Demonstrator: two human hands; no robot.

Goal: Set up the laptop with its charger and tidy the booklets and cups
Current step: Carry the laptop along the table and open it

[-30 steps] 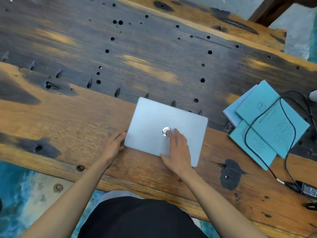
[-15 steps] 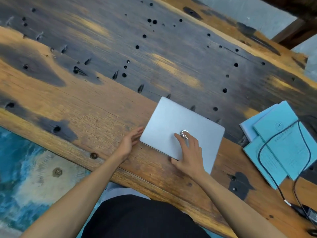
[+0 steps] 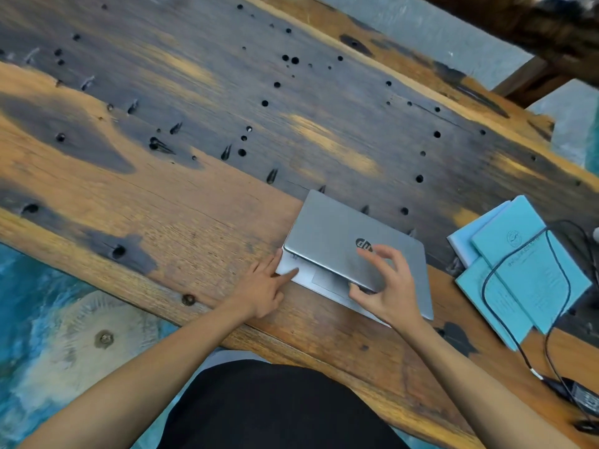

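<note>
A silver laptop [image 3: 327, 231] lies near the front edge of the wooden table [image 3: 162, 202], its lid raised a little so the pale palm rest shows beneath. My right hand [image 3: 385, 286] grips the lid's front edge, thumb underneath and fingers on top beside the dark logo. My left hand [image 3: 264, 286] presses the base's front left corner with straight fingers. Several light blue booklets [image 3: 531, 273] lie fanned to the right. The black charger cable [image 3: 486, 280] loops over them and runs to the black power brick [image 3: 583, 392] at the right edge. No cups are in view.
The tabletop has many drilled holes and dark patches. A blue and white painted floor [image 3: 48, 335] shows below its front edge. A dark wooden chair frame [image 3: 538, 76] stands past the far right corner. My black-clad lap [image 3: 275, 406] is under the table edge.
The laptop was closed with my right hand flat on the lid. Now that hand has hooked the front edge and lifted the lid slightly, while my left hand moved onto the base's corner.
</note>
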